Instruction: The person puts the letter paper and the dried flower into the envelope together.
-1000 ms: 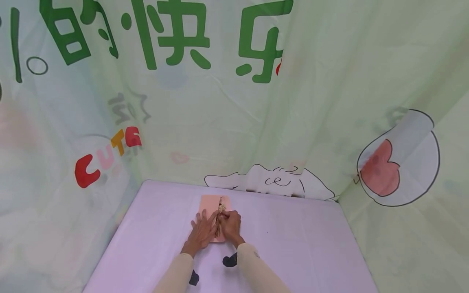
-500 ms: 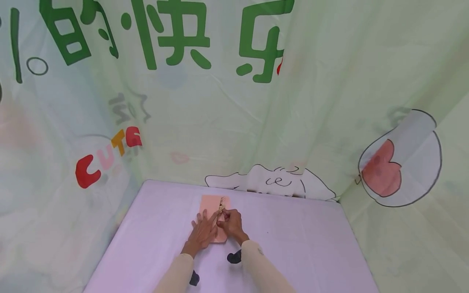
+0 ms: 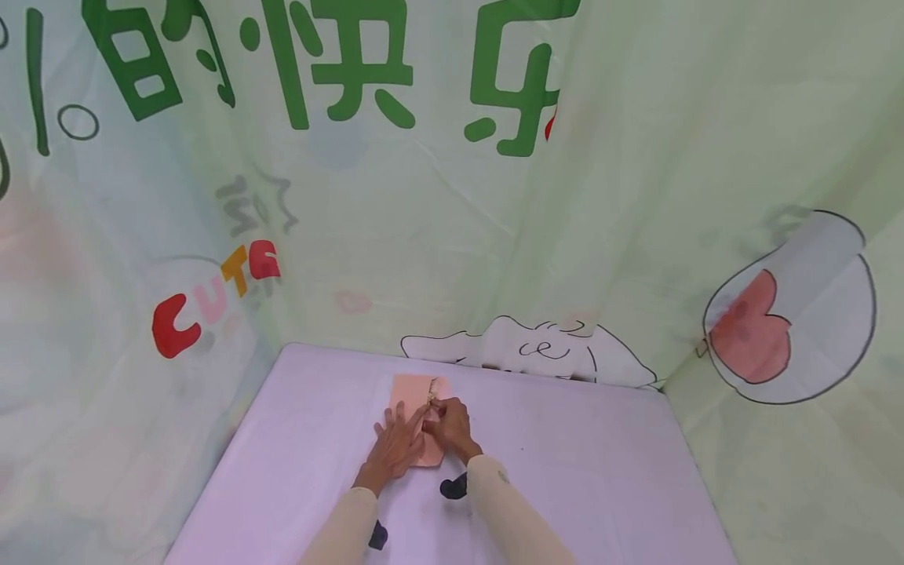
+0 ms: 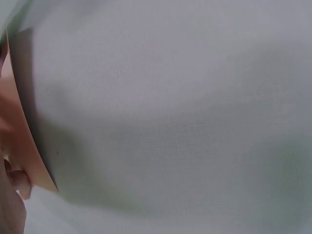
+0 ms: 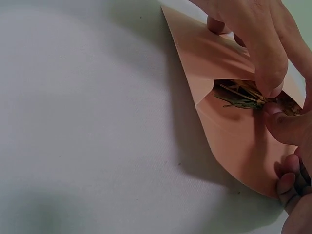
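Note:
A pink paper envelope lies near the back of the table. My left hand rests on its left side, fingers spread. From the right, my right hand pinches a small bunch of dried flowers between fingertips and thumb. In the right wrist view, its brown and green stems show inside the envelope's cut opening, partly covered by fingers. A cream-coloured part of the bunch reaches toward the envelope's far end in the head view. The left wrist view catches only the envelope's edge and a few fingers.
A pale lilac cloth covers the table. Printed curtains hang behind and at both sides, meeting the table's edges. Black pieces show under the cream sleeves at both wrists.
Long stems seen lying down the envelope one second ago no longer show there in the head view. My right hand has shifted slightly up and right; the left stays on the envelope.

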### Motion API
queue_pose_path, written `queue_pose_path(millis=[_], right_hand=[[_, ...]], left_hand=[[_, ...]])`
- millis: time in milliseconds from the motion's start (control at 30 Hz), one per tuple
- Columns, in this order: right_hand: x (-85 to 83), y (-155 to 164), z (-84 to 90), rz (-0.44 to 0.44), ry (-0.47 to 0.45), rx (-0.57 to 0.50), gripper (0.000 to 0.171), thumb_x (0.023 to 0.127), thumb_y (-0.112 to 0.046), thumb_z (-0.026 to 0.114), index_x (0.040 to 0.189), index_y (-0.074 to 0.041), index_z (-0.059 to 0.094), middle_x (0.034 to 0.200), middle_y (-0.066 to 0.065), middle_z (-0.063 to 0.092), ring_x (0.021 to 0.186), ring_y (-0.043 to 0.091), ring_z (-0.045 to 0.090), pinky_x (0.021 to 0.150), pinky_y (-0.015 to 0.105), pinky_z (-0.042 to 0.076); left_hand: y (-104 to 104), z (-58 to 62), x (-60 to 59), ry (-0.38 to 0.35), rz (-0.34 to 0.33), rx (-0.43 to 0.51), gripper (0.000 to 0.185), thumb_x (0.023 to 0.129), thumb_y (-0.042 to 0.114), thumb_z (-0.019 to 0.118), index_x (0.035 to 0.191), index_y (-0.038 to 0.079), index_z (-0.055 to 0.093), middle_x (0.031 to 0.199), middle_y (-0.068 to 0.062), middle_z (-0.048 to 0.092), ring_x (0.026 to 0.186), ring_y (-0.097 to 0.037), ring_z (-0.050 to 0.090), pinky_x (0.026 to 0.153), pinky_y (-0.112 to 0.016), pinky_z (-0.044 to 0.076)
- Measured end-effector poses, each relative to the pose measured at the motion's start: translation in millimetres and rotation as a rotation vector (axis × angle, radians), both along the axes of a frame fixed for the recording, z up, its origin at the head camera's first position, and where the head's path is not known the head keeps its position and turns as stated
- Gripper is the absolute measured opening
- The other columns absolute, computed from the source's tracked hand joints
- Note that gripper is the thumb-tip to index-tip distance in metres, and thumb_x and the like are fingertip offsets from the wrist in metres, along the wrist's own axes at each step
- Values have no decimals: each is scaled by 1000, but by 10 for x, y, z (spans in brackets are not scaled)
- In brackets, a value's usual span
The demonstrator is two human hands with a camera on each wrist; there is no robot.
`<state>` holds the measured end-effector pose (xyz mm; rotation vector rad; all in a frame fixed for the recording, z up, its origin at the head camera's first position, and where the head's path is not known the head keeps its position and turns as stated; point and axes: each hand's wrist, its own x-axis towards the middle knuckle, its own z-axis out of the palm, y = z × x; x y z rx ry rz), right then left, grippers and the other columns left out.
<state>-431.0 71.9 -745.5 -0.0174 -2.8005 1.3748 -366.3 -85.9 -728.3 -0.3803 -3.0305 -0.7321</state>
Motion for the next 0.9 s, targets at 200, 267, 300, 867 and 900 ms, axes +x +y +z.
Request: queue_pose_path(millis=[200, 267, 300, 867, 900], right_hand=[[156, -47, 415, 4, -61, 50, 56, 79, -7, 95, 132, -3, 77, 95, 12, 68, 81, 21, 55, 69, 32, 44], [145, -37, 410, 9, -52, 53, 54, 78, -7, 95, 130, -4, 79, 98, 14, 72, 81, 21, 56, 70, 32, 46], [138, -27, 397, 14, -46, 48, 54, 78, -7, 95, 129, -4, 79, 99, 14, 74, 81, 22, 57, 71, 34, 48], [31, -47, 73, 41, 110, 7, 47, 78, -9, 89, 125, -7, 82, 82, 4, 68, 68, 15, 53, 57, 30, 41], [22, -51, 54, 35, 131, 7, 47, 76, -9, 90, 123, -9, 84, 77, 1, 65, 65, 13, 50, 54, 32, 40]], left_hand=[[15, -5, -19, -20, 1, 14, 57, 110, 39, 55, 165, 33, 41, 171, -34, 35, 152, -66, 39, 114, -85, 37], [27, 6, -16, -17, 1, 13, 57, 110, 36, 56, 165, 32, 42, 170, -35, 36, 151, -65, 40, 113, -85, 38], [33, 8, -11, -15, 1, 10, 57, 110, 36, 57, 165, 32, 42, 170, -35, 36, 151, -65, 41, 113, -85, 38], [7, 41, -2, -3, 9, -43, 57, 111, 34, 58, 165, 31, 41, 169, -35, 36, 148, -61, 44, 111, -80, 44], [-8, 43, -5, -1, 11, -42, 58, 110, 34, 59, 165, 31, 42, 169, -35, 37, 148, -61, 44, 111, -81, 44]])
